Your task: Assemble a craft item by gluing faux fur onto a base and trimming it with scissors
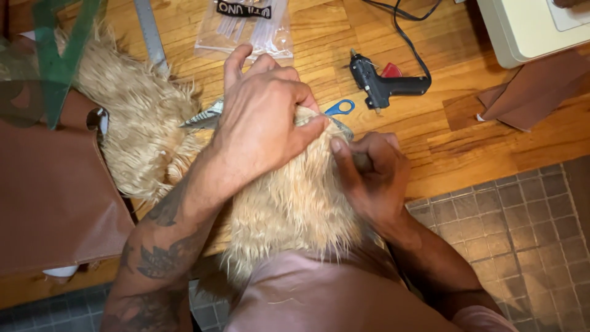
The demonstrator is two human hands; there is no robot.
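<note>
At the centre of the frame, we press our left hand (pixel 261 117) flat-knuckled on a piece of blond fur (pixel 295 203), fingers curled and pinching its upper edge. Our right hand (pixel 369 175) is clenched on the same edge, just beside. Above right lie blue-handled scissors (pixel 339 109) and a black glue gun (pixel 384 83) on the wooden table (pixel 467 141).

A home craft or sewing space: a wooden worktop (pixel 467 132) carries a black glue gun (pixel 384 83), blue-handled scissors (pixel 338 109), a metal ruler (pixel 150 34), brown leather pieces (pixel 52 197) and long-pile fur fabric (pixel 132 117), above a grey tiled floor (pixel 510 221).
</note>
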